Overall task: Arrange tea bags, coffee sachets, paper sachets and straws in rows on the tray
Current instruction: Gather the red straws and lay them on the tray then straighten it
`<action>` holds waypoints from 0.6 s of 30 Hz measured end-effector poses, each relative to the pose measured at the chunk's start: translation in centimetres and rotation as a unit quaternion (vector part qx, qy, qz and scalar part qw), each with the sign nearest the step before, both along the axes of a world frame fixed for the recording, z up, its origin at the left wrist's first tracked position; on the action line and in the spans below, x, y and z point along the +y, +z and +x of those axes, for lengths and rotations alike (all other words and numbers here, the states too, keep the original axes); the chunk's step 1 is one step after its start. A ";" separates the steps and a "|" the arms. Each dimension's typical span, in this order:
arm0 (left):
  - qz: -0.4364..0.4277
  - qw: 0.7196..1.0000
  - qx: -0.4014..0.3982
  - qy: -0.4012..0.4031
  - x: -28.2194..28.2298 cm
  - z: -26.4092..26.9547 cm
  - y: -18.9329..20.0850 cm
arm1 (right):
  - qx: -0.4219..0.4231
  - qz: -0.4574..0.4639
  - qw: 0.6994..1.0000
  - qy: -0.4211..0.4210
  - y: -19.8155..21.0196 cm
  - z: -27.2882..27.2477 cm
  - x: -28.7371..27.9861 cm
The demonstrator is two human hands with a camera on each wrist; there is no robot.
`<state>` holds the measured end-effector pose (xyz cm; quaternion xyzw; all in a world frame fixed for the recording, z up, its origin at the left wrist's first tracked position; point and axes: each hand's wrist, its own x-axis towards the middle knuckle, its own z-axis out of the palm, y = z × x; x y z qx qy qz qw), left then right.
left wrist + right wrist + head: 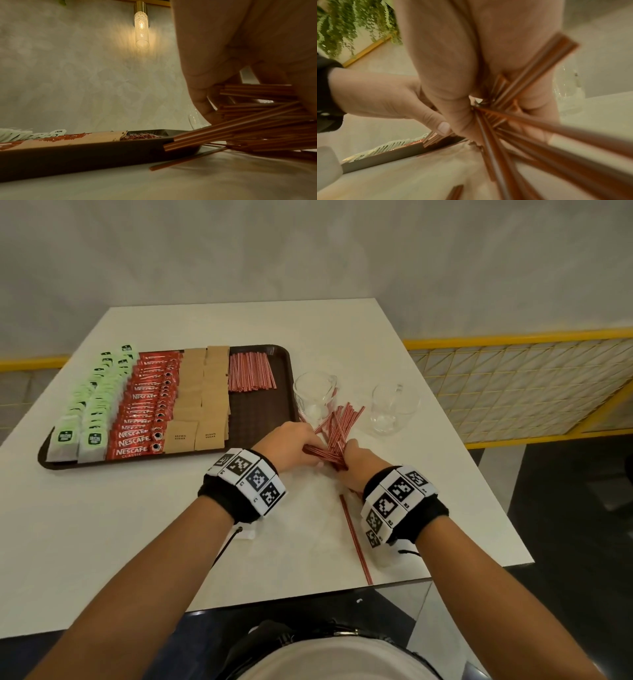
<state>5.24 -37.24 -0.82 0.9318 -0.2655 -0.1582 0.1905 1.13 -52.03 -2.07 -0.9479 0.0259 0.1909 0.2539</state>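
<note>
Both hands gather a loose bundle of red-striped straws on the white table, just right of the filled tray.

On the brown tray (263, 405) lie, left to right, rows of green tea bags (90, 402), red coffee sachets (144, 409), brown paper sachets (200, 402) and a neat batch of straws (251, 371). The left hand (291, 441) and right hand (359, 463) curl their fingers around the loose straws (334, 433), which fan out untidily. One stray straw (354, 539) lies by the right wrist; two glass mugs (317, 393) stand beyond.
</note>
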 end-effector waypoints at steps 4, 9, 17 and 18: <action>-0.021 1.000 0.000 0.008 0.4 0.0 0.3 | 0.009 -0.053 0.998 0.015 -0.3 0.2 0.0; -0.035 0.999 -0.003 0.024 0.5 0.1 0.1 | 0.017 -0.106 0.994 0.020 -0.3 0.4 0.1; -0.023 1.000 0.013 0.005 0.6 -0.1 0.0 | 0.028 -0.133 0.989 0.057 0.1 -0.1 -0.4; -0.023 1.000 0.010 -0.001 0.6 -0.2 0.1 | 0.032 -0.142 0.987 0.073 0.5 -0.3 -0.6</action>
